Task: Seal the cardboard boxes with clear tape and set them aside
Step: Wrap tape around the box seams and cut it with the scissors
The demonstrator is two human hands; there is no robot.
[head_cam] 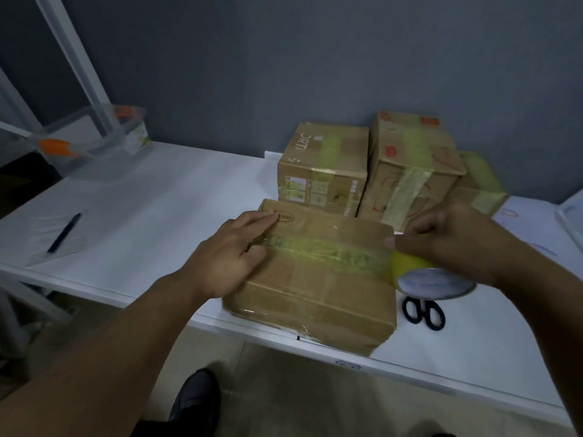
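Left forearm: nearest the camera, it rises from the lower left toward the flat box.
Left hand (235, 247): lies palm down on the left part of the flat cardboard box (315, 279), fingers straight and spread and gripping nothing; the fingertips reach the box's far left edge and the thumb rests at the near end of the tape strip.
Right hand (441, 238): curls round the tape roll (432, 275) just off the box's right edge, thumb tip at the top right corner where the strip leaves the lid.
Tape strip (325, 252): a yellowish clear band runs left to right across the lid, from under the left hand out to the roll.
Key relation: the strip's long axis lies straight between the two hands. The right hand is at the end still joined to the roll, so the cut or the fold down the side falls to it, I judge.
Box position: at the near edge of the white counter (157, 200), its near corner overhanging slightly.
Scissors (424, 312): black handles lie on the counter just beside the roll, near the right hand.
Taped boxes (325, 165): three stand behind it against the wall, already banded.
Farther left: a pen (64, 233) on paper and a clear tub (94, 143).
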